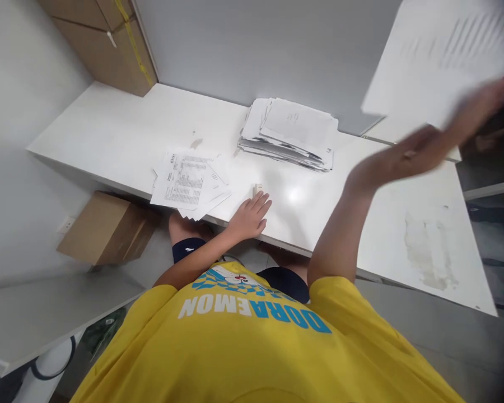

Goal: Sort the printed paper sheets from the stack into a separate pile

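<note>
My left hand (249,217) lies flat near the front edge of the white table, fingers spread. Just beyond its fingertips is a small pale block (257,188), its kind unclear. To its left, loose printed sheets (185,182) overlap in a fanned pile, partly over the edge. High on the right, my right hand (420,151) is raised and smeared by motion. A blurred white sheet of paper (437,56) is up in the air against it and appears held at its lower right, where the fingertips are hard to make out.
A thick stack of papers (294,131) sits at the back of the table (121,123) against a grey panel (256,50). Cardboard boxes stand at the back left (109,47) and below the table (98,229). A stained patch (430,252) marks the right end.
</note>
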`<state>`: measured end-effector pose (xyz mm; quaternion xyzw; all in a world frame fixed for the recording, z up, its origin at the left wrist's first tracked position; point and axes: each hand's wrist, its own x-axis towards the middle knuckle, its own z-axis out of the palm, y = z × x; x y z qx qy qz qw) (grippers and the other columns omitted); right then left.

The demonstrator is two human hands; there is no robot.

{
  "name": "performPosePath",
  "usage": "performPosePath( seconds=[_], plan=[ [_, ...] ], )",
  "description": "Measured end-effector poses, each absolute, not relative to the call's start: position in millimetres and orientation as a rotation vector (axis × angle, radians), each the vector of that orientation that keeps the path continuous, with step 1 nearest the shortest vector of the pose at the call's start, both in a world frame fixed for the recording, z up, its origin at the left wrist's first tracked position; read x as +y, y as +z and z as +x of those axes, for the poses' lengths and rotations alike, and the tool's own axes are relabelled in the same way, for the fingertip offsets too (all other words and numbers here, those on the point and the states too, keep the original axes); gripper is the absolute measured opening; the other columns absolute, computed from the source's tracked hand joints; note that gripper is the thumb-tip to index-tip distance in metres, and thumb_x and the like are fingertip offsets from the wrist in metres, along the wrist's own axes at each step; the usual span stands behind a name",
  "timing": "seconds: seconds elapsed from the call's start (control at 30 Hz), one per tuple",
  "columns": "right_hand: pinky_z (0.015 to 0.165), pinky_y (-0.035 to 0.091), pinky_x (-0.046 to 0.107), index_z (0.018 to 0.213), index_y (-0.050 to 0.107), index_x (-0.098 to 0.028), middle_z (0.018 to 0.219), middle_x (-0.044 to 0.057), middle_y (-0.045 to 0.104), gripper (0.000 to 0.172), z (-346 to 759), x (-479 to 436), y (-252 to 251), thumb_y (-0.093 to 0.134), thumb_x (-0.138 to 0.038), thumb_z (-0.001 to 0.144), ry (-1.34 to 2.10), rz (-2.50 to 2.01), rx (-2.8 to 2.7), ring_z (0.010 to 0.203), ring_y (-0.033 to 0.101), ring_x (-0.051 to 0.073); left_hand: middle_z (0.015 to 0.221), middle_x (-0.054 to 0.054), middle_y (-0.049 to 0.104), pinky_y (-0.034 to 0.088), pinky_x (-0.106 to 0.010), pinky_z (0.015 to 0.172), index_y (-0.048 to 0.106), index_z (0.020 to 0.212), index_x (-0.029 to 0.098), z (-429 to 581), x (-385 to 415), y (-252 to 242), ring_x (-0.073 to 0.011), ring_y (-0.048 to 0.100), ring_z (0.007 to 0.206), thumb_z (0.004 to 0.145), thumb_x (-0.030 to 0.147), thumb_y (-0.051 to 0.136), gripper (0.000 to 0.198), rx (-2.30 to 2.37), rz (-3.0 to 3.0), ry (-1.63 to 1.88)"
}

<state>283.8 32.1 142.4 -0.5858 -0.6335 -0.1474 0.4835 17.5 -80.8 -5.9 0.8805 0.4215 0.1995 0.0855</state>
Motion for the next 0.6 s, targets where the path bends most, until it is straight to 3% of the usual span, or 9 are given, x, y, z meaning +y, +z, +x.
performPosePath(
  seconds=[0.03,0.1,0.2,0.3,0.43,0.6],
  plan=[
    [0.123,0.015,0.061,0.155,0.010,0.013,0.165,0.030,0.007,0.088,266.9,51.6,144.2,-0.020,-0.047,0.098,-0.493,-1.414,-1.467,0.157,-0.002,0.038,0.160,-0.021,0.039,0.036,-0.049,0.115,0.041,0.150,0.006,17.4,-80.9,-6.2,-0.0327,0.026,0.155,0.097,0.028,0.041,0.057,1.258,2.638,0.591],
    [0.119,0.028,0.051,0.149,0.035,0.010,0.158,0.030,0.032,0.069,239.9,87.1,144.3,-0.002,-0.029,0.105,-0.503,-1.469,-1.665,0.154,0.026,0.030,0.160,-0.020,0.039,0.037,-0.048,0.115,0.042,0.149,0.006,17.7,-81.3,-6.9,-0.0327,0.027,0.154,0.097,0.028,0.041,0.056,1.273,2.659,0.577],
    [0.112,0.036,0.041,0.144,0.050,-0.005,0.154,0.019,0.046,0.048,224.8,125.0,133.9,0.025,-0.010,0.104,-0.259,-1.592,-2.150,0.147,0.041,0.022,0.160,-0.019,0.040,0.037,-0.046,0.116,0.044,0.148,0.007,19.3,-82.0,-8.0,-0.0315,0.028,0.154,0.097,0.028,0.041,0.055,1.302,2.677,0.547],
    [0.106,0.038,0.039,0.136,0.058,-0.005,0.149,0.019,0.052,0.040,228.7,145.8,111.0,0.041,-0.006,0.100,-0.004,-1.805,-2.366,0.141,0.047,0.022,0.160,-0.018,0.040,0.038,-0.046,0.115,0.045,0.147,0.008,21.3,-82.4,-10.0,-0.0305,0.027,0.155,0.097,0.029,0.041,0.055,1.312,2.691,0.538],
    [0.098,0.040,0.036,0.132,0.058,0.003,0.143,0.028,0.053,0.038,236.0,154.9,81.2,0.046,-0.010,0.099,0.330,-2.019,-2.393,0.138,0.049,0.022,0.160,-0.018,0.040,0.039,-0.046,0.113,0.046,0.146,0.008,23.2,-82.9,-13.1,-0.0302,0.026,0.155,0.097,0.029,0.040,0.053,1.313,2.698,0.545],
    [0.107,0.037,0.037,0.143,0.049,0.006,0.155,0.030,0.036,0.049,218.3,145.6,83.3,0.044,-0.008,0.097,0.194,-1.818,-2.379,0.151,0.029,0.028,0.160,-0.019,0.039,0.040,-0.045,0.112,0.047,0.144,0.006,25.6,-84.6,-15.8,-0.0304,0.025,0.155,0.097,0.027,0.038,0.052,1.319,2.696,0.572]
  ],
)
